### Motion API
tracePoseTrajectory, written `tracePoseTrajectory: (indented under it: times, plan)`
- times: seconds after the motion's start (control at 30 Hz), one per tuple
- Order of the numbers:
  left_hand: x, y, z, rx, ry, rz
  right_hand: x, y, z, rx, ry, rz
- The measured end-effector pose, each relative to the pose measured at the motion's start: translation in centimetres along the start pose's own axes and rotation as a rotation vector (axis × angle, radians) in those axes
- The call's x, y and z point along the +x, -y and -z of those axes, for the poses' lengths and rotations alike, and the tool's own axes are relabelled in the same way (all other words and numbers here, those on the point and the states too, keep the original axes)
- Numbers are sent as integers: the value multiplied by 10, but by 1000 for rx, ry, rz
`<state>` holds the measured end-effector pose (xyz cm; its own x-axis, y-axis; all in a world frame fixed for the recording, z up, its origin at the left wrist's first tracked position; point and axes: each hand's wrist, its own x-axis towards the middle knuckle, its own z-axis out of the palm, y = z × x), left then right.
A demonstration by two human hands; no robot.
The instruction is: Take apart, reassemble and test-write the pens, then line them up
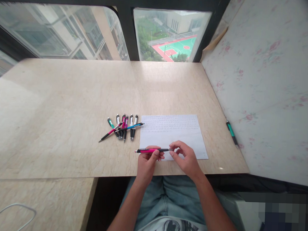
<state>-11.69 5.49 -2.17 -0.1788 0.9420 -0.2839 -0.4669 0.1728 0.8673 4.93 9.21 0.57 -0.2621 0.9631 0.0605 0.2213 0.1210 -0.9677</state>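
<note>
My left hand (147,164) is closed around a pink-and-black pen (149,150), which lies nearly level above the near edge of a written sheet of paper (171,129). The pen's clicker end points left and its dark grip points right. At the pen's tip, the thumb and fingers of my right hand (185,158) are pinched together. Whether the tip piece is still joined to the barrel is too small to tell. Left of the paper lies a group of several pens, among them a blue pen (129,127) across the others and a pink pen (110,132) set slantwise.
A green-and-black pen (231,133) lies by the papered wall (268,92) at the right. Windows (172,35) stand behind the beige tabletop (68,99). A white cable (19,205) rests on the lower surface at the near left.
</note>
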Motion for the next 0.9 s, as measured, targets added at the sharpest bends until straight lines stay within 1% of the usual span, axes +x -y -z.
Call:
tracePoseTrajectory:
  times: [0.2,0.43,0.53,0.6,0.67,0.8,0.9]
  plan:
    - [-1,-1,-1,50,27,-24,0,4,-1,-71,26,-37]
    - [-1,-2,-2,18,17,-14,-1,0,-1,12,-40,2]
    - [-1,-3,-2,-22,8,-12,-1,-5,1,-15,-95,-24]
    - [0,-4,-2,-65,-7,-10,2,-8,3,-110,-146,-38]
    - [1,-4,-2,-117,-25,-4,10,-11,3,-251,-166,-7]
    - [2,-5,-2,-182,-42,1,34,-15,-4,-473,-111,108]
    - [1,-5,-2,-182,-40,2,52,-17,-15,-605,-46,153]
